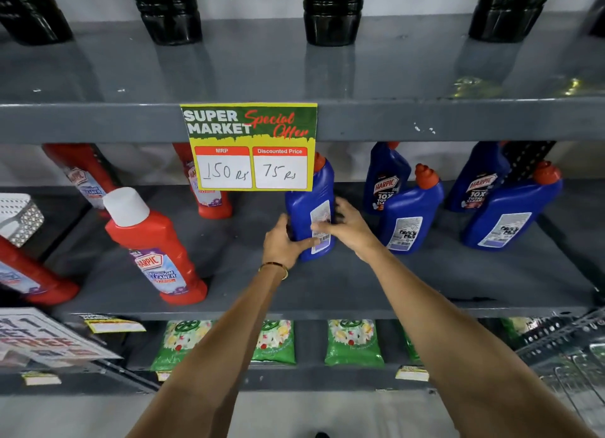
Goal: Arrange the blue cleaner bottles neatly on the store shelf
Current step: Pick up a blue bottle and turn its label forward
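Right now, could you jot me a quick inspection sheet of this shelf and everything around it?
Surface: grey middle shelf, scuffed, mostly bare at the front.
Job's things: held blue bottle upright, back label outward; four more blue bottles to its right, two showing back labels.
Clutter: red cleaner bottles at left, leaning; offer sign hanging above.
Grip: left hand and right hand both on the held bottle.
Cables: nothing seen.
Surroundings: dark bottles above, green packets below.

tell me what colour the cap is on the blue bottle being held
Red-orange, on the blue bottle held by both hands; clearest in the head view.
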